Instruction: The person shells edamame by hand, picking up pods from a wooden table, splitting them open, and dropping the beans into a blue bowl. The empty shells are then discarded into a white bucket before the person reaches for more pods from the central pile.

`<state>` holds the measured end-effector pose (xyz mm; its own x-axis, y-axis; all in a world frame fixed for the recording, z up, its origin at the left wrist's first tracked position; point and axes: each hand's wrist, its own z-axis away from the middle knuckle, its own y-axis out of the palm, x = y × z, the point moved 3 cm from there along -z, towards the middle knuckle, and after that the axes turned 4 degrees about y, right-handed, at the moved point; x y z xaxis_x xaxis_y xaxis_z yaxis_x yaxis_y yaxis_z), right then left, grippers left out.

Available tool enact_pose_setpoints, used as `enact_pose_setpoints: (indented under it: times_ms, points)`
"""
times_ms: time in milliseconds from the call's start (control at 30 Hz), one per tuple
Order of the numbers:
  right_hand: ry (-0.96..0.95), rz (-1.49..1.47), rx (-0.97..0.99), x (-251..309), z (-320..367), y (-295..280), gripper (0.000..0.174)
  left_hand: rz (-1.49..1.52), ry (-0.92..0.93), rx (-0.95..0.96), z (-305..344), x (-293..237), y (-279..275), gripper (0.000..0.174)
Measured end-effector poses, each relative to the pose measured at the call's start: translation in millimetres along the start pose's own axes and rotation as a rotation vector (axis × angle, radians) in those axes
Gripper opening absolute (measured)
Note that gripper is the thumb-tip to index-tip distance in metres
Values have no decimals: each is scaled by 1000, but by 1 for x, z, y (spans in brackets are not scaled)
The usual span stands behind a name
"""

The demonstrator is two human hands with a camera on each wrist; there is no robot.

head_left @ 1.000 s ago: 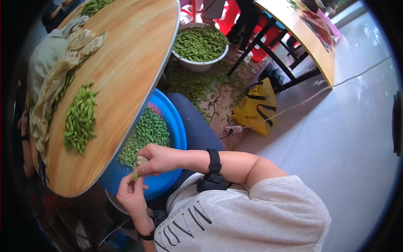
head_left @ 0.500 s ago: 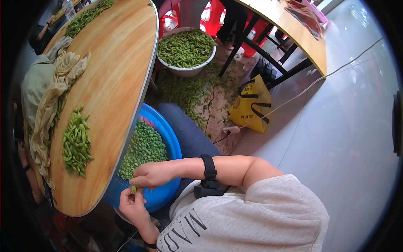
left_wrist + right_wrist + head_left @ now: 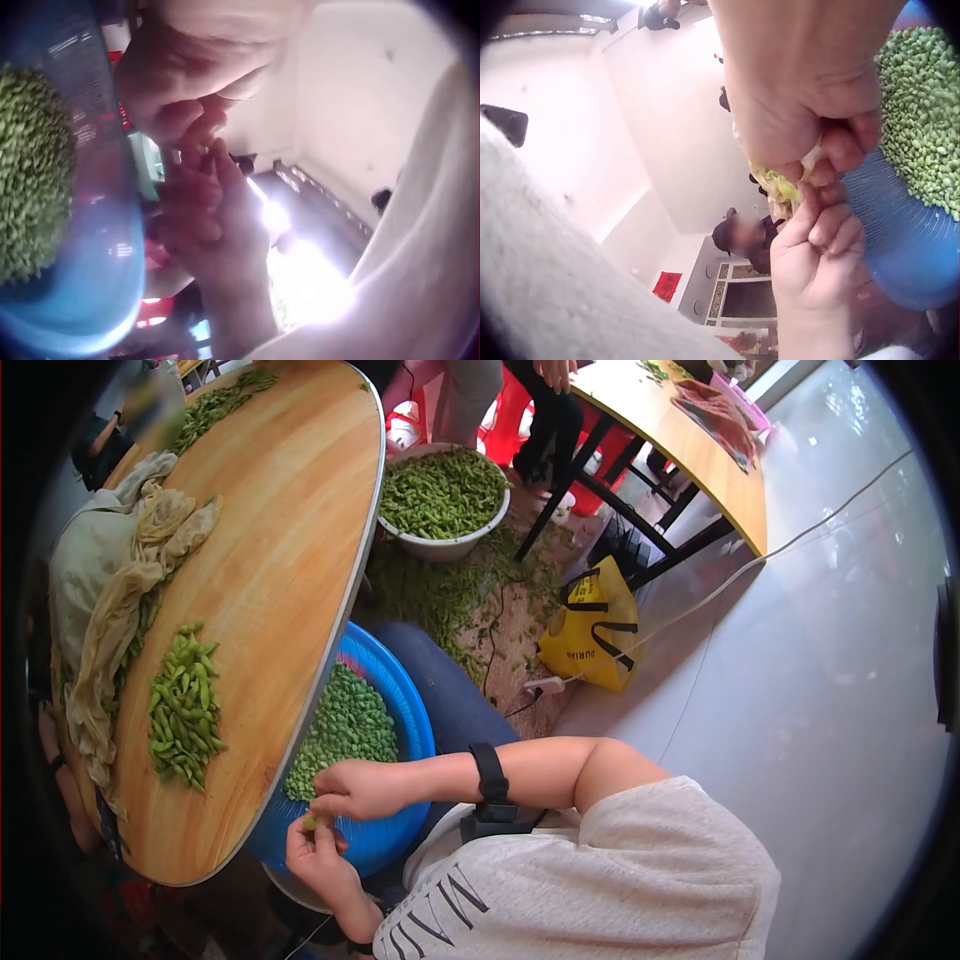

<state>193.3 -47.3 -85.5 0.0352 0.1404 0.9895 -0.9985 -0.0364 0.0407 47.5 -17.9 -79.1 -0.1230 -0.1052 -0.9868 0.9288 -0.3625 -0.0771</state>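
Over a blue basin both hands meet at the fingertips. My right hand comes from above, its thumb and fingers curled in a pinch on a green soybean pod. From below, my left hand pinches the same pod at its other end, with only a small bit showing between the hands. Pale yellowish pod pieces lie beside the right fingers in the right wrist view. Shelled green beans are heaped in the basin. In the left wrist view the fingertips are dim against bright light.
The wooden tabletop overhangs the basin and bears a pile of green pods and a crumpled cloth. Beyond stand a white tub of pods, a yellow bag and a second table. A white cord crosses the floor.
The head view has shifted, so the table and tub sit differently in it. Both hands stay together over the basin, and less of the pod shows between them now.
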Motion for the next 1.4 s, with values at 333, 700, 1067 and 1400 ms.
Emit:
enact_pose_setpoints:
  times_ms: [333, 700, 1067, 1400]
  points:
    - [-73, 194, 165, 23, 3, -1, 42, 609, -316, 176, 3, 18, -23, 7]
    - [-10, 473, 154, 14, -7, 21, 15, -61, -29, -1, 23, -14, -47, 6]
    - [-78, 679, 239, 46, -18, 10, 16, -757, 120, -361, 2, -73, -146, 30]
    - [-89, 478, 248, 52, -17, 1, 12, -899, 384, -174, -140, -87, -80, 15]
